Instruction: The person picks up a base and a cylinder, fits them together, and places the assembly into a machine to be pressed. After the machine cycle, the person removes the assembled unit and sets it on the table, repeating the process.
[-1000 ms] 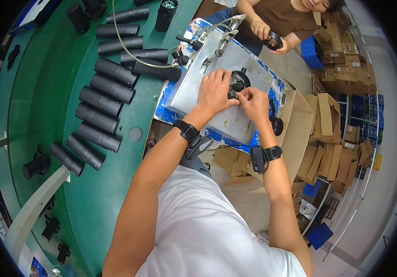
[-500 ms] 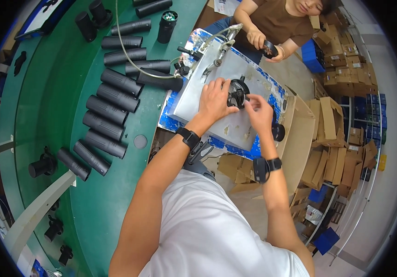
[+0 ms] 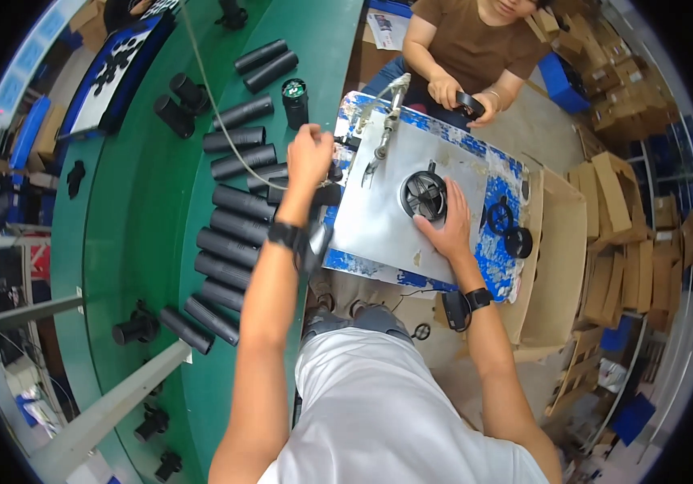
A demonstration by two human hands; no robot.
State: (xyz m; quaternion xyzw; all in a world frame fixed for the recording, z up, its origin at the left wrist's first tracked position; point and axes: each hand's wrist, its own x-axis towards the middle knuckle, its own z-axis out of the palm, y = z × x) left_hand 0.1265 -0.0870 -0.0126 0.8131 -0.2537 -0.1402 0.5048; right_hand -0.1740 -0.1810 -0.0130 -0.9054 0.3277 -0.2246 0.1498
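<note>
One black fan (image 3: 424, 194) rests under the right hand (image 3: 450, 226).

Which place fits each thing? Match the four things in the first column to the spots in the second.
Things:
1. round black fan-like part
2. row of black cylindrical tubes
3. right hand
4. left hand

Places:
A. raised over the table's left edge
B. lying on the green curved conveyor
C. middle of the grey metal work plate
D. resting beside the fan-like part

Pairs: 1-C, 2-B, 3-D, 4-A
</note>
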